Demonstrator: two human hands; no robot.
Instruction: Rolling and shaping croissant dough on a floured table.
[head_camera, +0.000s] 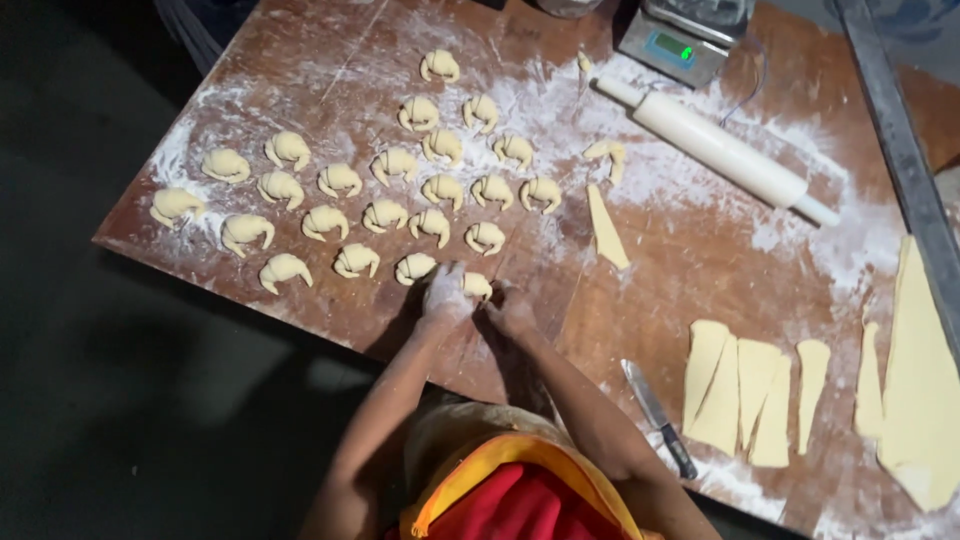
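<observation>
A small pale crescent of rolled dough (476, 286) is pinched between the flour-dusted left hand (443, 297) and the right hand (511, 310), fingers of both curled onto it, at the near edge of the floured brown wooden board (650, 250). Rows of shaped pale dough crescents (385, 213) are laid just beyond. A white cylindrical rolling pin (715, 148), cut pale dough triangles (750, 400) and a dark-handled steel knife (657, 415) are seen to the right.

Pale yellow croissants (340, 180) lying on brown board (330, 60) showing white flour patches; rolling pin (715, 148) looking white; dough strips (755, 395) pale yellow; knife (658, 415) black-handled; scale (680, 40) grey, glowing green.
</observation>
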